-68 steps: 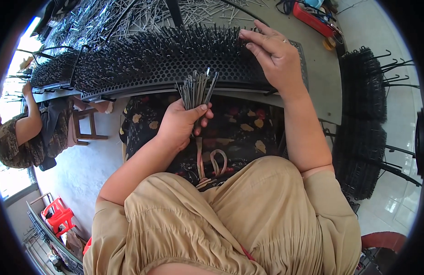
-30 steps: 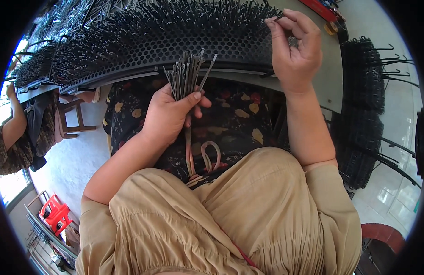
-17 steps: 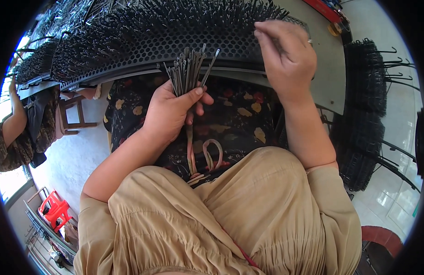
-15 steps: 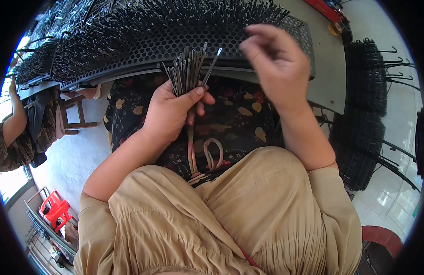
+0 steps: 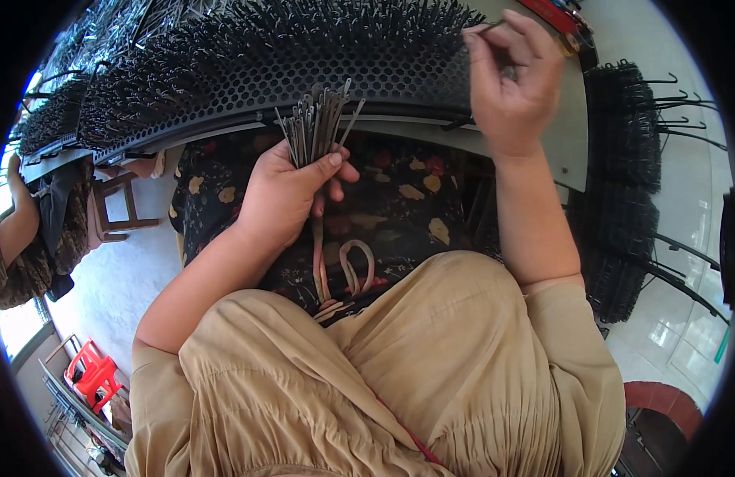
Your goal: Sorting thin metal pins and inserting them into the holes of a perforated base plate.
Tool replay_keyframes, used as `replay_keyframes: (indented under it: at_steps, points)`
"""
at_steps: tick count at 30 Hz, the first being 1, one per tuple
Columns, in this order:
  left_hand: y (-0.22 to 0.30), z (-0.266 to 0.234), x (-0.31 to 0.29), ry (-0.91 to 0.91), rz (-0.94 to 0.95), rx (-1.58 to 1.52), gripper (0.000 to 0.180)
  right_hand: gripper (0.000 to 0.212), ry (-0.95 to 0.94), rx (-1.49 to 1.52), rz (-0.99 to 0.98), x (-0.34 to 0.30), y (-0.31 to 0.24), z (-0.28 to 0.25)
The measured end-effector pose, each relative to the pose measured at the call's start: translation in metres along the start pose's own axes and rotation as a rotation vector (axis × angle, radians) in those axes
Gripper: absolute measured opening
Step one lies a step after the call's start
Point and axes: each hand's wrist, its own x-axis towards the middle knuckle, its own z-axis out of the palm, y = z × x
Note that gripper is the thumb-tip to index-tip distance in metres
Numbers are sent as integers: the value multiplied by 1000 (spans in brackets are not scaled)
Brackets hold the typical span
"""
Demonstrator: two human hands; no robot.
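Observation:
My left hand [image 5: 284, 187] is closed round a bundle of thin dark metal rods [image 5: 313, 123]. Their upper ends fan out above the thumb, and some end in a flat, pale tip. The lower part of the bundle is hidden by my palm. Up at the right, over the end of the perforated black rack [image 5: 304, 83], my right hand [image 5: 518, 95] is raised with thumb and fingers bent together. A short, thin dark wire piece [image 5: 488, 28] shows between its fingertips; the rest is hidden by the fingers.
Dense rows of dark wire hooks [image 5: 248, 40] stand on the rack. A flowered black cloth [image 5: 399, 191] covers my lap. Hooked black racks [image 5: 622, 159] stand at the right. At far left are another person's arm [image 5: 19, 215], a wooden stool [image 5: 129, 203] and a red chair [image 5: 93, 374].
My right hand has moved up and to the right, away from the bundle. The rod that leaned out on the bundle's right now stands closer to the others. My left hand keeps its grip.

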Motion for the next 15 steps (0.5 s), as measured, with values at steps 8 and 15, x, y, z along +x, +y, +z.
replay_keyframes:
  at_steps: [8,15]
  points:
    - [-1,0,-1,12,-17,23,13,44,-90,-121,-92,-13,19,-2]
    - [0,2,0,27,-16,30,12,19,-323,-604,-404,9,-1,-7]
